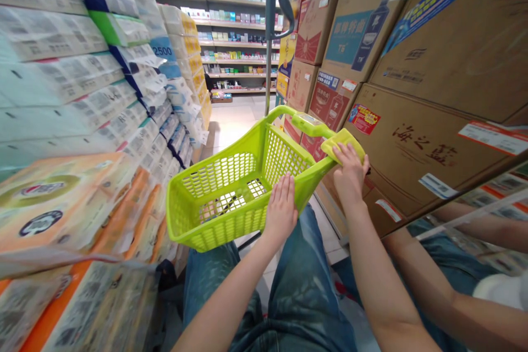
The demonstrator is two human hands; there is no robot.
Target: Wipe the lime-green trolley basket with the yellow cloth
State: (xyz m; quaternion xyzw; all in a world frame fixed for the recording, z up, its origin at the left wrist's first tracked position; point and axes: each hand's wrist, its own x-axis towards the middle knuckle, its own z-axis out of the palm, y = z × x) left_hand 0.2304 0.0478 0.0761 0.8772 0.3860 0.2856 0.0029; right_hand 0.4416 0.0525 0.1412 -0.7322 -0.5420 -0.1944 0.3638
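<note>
Two hands on one green basket: left flat, right on cloth

Green basket (239,225) lies just beyond the person's knees (305,264), handle (314,127) end to the right; whether basket and knees touch cannot be told. All places below are relative to the basket.

Left hand (282,206): laid on the basket's near side close to the handle end, fingers straight and together, not curled round the rim as far as shows. Reading: a steadying touch, likely to check tilt or sliding.

Right hand (350,168): palm down, fingers clamped on a yellow cloth (340,140) at the basket's near corner, where the handle meets the side. Cloth drapes over that corner, so finger pressure probably keeps it against the plastic. Underside of the grip hidden.

Edges and room: stacked cartons (429,121) stand right of the basket, near the right hand; elbow room looks tightest there. Wrapped packs (70,93) are piled to its left; exact gap not readable. A pole (270,11) rises behind the handle end. Pale floor (226,126) runs past the basket's far side toward shelves (235,27), seemingly the widest room for movement.
</note>
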